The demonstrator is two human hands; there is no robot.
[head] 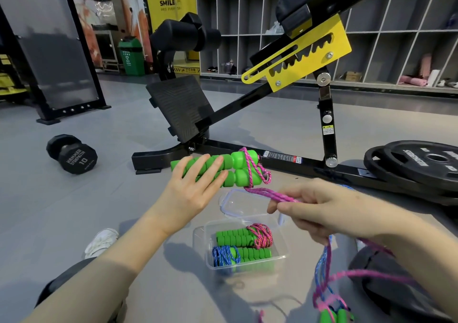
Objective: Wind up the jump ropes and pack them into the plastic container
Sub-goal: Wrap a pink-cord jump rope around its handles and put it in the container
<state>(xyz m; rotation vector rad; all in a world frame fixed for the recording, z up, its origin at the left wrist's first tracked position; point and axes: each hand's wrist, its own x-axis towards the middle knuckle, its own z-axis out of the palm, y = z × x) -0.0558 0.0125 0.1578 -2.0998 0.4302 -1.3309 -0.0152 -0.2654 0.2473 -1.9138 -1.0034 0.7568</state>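
Left grip (195, 186) holds 2 green handles (238, 171) at frame centre; right grip (322, 208) pinches the pink rope (262, 192). Slack could let the wraps slip off.

Bright even indoor light, soft floor shadows, wide-angle edge bending, foreground perhaps slightly blurred

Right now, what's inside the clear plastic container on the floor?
The plastic container holds two wound jump ropes side by side: the pink-corded rope and the blue-corded rope, both green-handled. Anything beneath them is covered.
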